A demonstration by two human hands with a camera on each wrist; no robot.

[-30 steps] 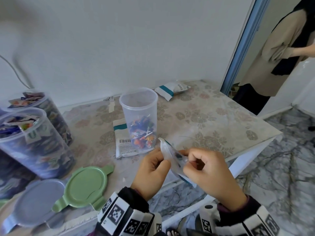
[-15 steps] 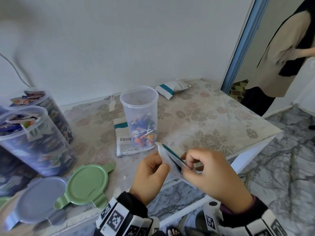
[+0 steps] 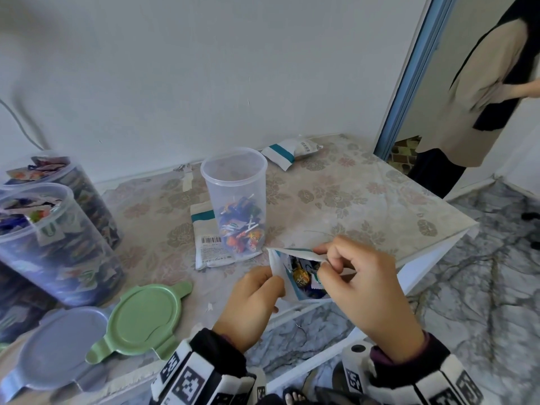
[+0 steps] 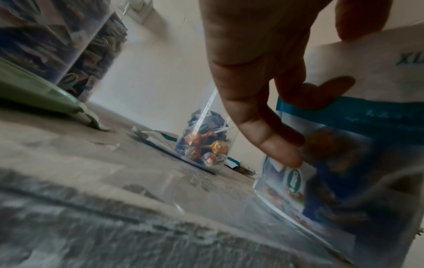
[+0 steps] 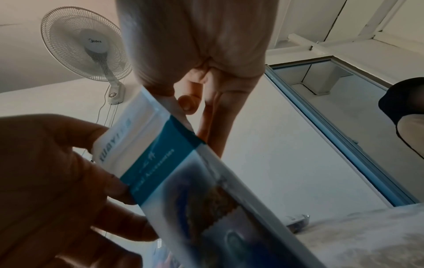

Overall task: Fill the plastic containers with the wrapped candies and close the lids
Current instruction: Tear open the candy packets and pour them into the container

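While you hold the candy bag [image 3: 295, 276] just above the near edge of the counter [image 3: 350, 200], both hands are busy with it: your left hand [image 3: 251, 302] pinches the near side of its torn mouth and your right hand [image 3: 362, 285] pinches the far side, fingers curled, so the mouth gapes and wrapped candies [image 3: 302, 277] show inside. Just beyond it stands the open clear container [image 3: 233, 182], only about a third full of candies, resting on a flattened, seemingly empty bag [image 3: 209, 249]. I judge this one as the container in progress; it needs the bag's contents, and probably more. On the left, two tall containers [image 3: 55, 244] look full to the rim, yet neither has a lid on. A green lid [image 3: 143, 314] and a lilac lid [image 3: 58, 346] lie flat on the counter near them, unused. Another bag [image 3: 287, 150] waits by the wall. So filling is well along, while closing has not started on any container that shows.
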